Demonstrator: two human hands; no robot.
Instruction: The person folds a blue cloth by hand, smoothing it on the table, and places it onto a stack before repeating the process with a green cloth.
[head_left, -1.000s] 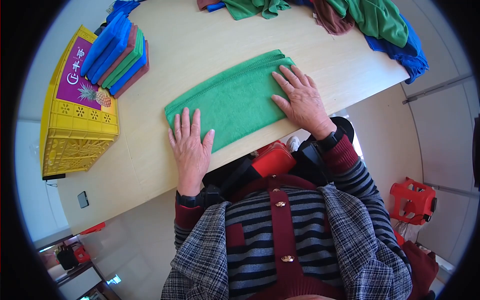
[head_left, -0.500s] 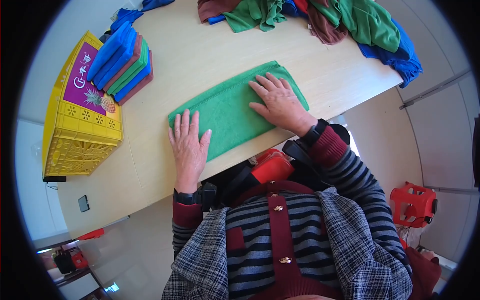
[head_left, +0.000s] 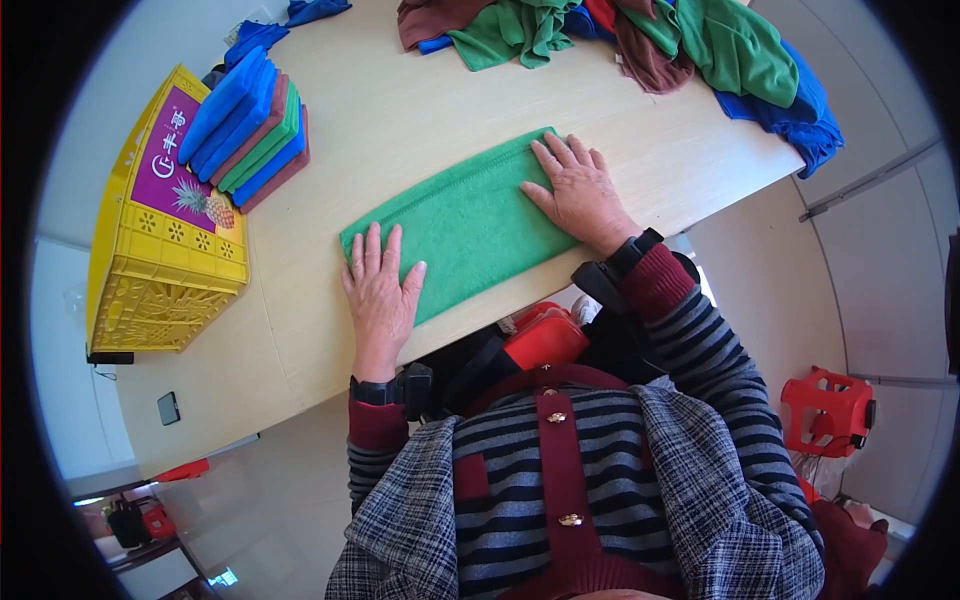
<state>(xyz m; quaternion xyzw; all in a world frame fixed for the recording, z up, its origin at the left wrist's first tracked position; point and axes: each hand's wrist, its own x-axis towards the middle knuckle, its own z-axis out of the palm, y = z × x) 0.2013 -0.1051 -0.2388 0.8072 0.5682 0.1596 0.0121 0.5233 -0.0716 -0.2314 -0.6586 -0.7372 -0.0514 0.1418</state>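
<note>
A folded green cloth (head_left: 470, 225) lies flat at a slant on the pale table, near its front edge. On the cloth's left end rests my left hand (head_left: 382, 295), its fingers spread and pointing away from me. My right hand (head_left: 583, 197) lies over the right end with the fingers apart, the fingertips near the far right corner. Both palms face down, and neither hand grips anything.
A yellow crate (head_left: 175, 265) stands at the left, with a stack of folded cloths (head_left: 250, 130) beside it. Loose cloths (head_left: 735, 55) are heaped along the far side. A phone-like object (head_left: 168, 407) lies at the left; a red stool (head_left: 826, 411) stands at the right.
My right hand has moved a little to the right, to the cloth's end. The layer that stuck out at that end no longer shows. My left hand has barely moved.
</note>
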